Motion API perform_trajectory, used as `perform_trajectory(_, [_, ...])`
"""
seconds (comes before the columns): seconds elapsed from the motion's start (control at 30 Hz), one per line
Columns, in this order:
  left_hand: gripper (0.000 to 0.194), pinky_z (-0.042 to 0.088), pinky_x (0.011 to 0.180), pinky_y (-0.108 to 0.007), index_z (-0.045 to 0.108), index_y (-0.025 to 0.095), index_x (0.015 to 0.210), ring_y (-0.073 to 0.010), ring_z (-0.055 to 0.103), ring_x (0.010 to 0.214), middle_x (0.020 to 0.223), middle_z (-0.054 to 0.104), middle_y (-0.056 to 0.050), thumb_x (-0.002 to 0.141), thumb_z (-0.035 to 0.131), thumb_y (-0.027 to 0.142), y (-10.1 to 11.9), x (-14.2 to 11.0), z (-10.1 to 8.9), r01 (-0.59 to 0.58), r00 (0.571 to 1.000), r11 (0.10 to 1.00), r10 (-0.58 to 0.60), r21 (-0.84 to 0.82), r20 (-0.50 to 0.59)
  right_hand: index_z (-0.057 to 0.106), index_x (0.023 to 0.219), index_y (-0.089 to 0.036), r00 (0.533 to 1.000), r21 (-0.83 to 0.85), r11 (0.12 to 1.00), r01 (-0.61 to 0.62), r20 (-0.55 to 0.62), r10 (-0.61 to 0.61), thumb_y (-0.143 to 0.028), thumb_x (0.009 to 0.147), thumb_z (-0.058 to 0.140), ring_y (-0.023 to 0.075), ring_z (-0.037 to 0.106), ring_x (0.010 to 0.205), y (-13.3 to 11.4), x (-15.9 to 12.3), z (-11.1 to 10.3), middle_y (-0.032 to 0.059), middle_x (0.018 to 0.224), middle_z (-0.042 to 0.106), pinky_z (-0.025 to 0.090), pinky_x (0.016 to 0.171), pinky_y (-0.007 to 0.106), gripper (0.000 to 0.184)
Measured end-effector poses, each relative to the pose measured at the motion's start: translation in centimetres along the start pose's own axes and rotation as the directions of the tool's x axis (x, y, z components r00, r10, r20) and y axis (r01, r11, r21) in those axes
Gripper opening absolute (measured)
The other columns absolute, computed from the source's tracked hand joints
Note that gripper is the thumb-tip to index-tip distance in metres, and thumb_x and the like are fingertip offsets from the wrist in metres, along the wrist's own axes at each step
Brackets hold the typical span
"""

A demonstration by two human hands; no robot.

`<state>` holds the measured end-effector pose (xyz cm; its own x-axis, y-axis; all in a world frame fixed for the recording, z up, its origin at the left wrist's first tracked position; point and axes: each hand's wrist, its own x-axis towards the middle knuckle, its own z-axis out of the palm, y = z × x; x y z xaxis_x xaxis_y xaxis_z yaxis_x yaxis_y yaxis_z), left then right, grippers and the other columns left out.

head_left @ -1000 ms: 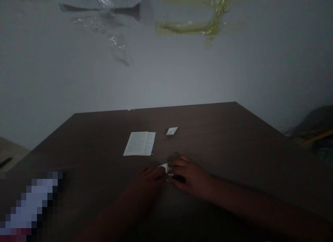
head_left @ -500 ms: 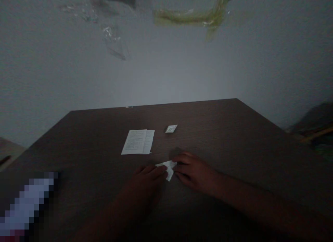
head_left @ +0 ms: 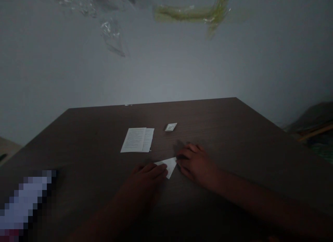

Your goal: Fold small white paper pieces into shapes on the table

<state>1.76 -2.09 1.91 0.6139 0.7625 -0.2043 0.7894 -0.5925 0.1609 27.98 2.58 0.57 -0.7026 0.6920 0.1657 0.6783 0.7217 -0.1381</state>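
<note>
A small piece of white printed paper [head_left: 171, 164], folded to a pointed triangle, lies flat on the table in front of me. My left hand [head_left: 148, 175] rests on its left side, fingers and thumb holding it down and hiding that part. At the paper's right corner is my right hand [head_left: 194, 163], its fingers bent and spread apart, the tips at or just beside the corner. Whether they touch it I cannot tell. Beyond the hands sits a small folded paper piece [head_left: 171, 127], shaped like a diamond.
Two overlapping printed sheets [head_left: 136, 139] lie left of the diamond piece on the dark wooden table [head_left: 208, 127]. A blurred-out pale object [head_left: 28, 197] is at the front left. Behind the table rises a wall [head_left: 166, 68] with yellow tape [head_left: 187, 14] on it.
My right hand has shifted slightly up and right, its fingers spreading from the paper. More of the triangle shows now. The left hand has stayed on it.
</note>
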Motion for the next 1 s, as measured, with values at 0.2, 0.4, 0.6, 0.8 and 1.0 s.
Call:
perform_trajectory(0.2, [0.074, 0.049, 0.115, -0.057, 0.059, 0.026, 0.154, -0.0364, 0.060, 0.142, 0.165, 0.059, -0.009, 0.082, 0.066, 0.008, 0.1, -0.3, -0.1, -0.024, 0.999, 1.000, 0.023, -0.012, -0.032, 0.079, 0.113, -0.020, 0.994, 0.032, 0.997, 0.072, -0.087, -0.069, -0.023, 0.104, 0.068, 0.0318, 0.061, 0.119, 0.0, 0.0, 0.9, 0.0105, 0.128, 0.076, 0.046, 0.098, 0.049, 0.014])
perform_trajectory(0.4, [0.076, 0.050, 0.114, -0.063, 0.058, 0.025, 0.156, -0.0403, 0.060, 0.142, 0.166, 0.057, -0.012, 0.083, 0.072, 0.011, 0.5, 0.0, -0.3, -0.005, 0.999, 1.000, 0.005, 0.009, 0.051, 0.075, 0.121, -0.017, 0.953, 0.114, 0.948, 0.299, -0.082, -0.291, -0.017, 0.105, 0.062, 0.0257, 0.067, 0.111, -1.3, -0.2, 1.7, 0.0078, 0.120, 0.079, 0.049, 0.103, 0.043, 0.022])
perform_trajectory(0.6, [0.073, 0.049, 0.113, -0.067, 0.059, 0.030, 0.154, -0.0417, 0.058, 0.144, 0.169, 0.053, -0.010, 0.085, 0.073, 0.012, 0.7, -0.6, -0.9, -0.031, 0.999, 0.998, 0.029, 0.047, 0.038, 0.077, 0.109, -0.015, 0.979, 0.158, 0.968, 0.198, 0.021, -0.203, -0.016, 0.102, 0.061, 0.0251, 0.068, 0.100, -0.7, 0.0, 0.3, 0.0082, 0.104, 0.078, 0.053, 0.099, 0.041, 0.017])
perform_trajectory(0.8, [0.067, 0.044, 0.117, -0.071, 0.066, 0.033, 0.147, -0.0417, 0.057, 0.145, 0.170, 0.053, -0.009, 0.084, 0.074, 0.014, 0.8, -1.2, -1.5, -0.038, 0.999, 0.999, 0.038, 0.029, 0.016, 0.077, 0.098, -0.017, 0.984, 0.121, 0.977, 0.173, 0.026, -0.178, -0.016, 0.099, 0.065, 0.0265, 0.067, 0.097, 0.0, 0.2, -0.2, 0.0088, 0.099, 0.076, 0.054, 0.095, 0.043, 0.012])
perform_trajectory(1.0, [0.070, 0.041, 0.122, -0.067, 0.067, 0.036, 0.146, -0.0382, 0.054, 0.149, 0.173, 0.049, -0.006, 0.081, 0.072, 0.010, 0.5, -1.3, -1.8, -0.058, 0.998, 0.998, 0.058, 0.006, 0.019, 0.076, 0.115, -0.019, 0.982, 0.066, 0.981, 0.180, 0.040, -0.183, -0.019, 0.100, 0.067, 0.0285, 0.065, 0.107, -0.3, 0.1, 0.1, 0.0086, 0.108, 0.076, 0.052, 0.099, 0.046, 0.018])
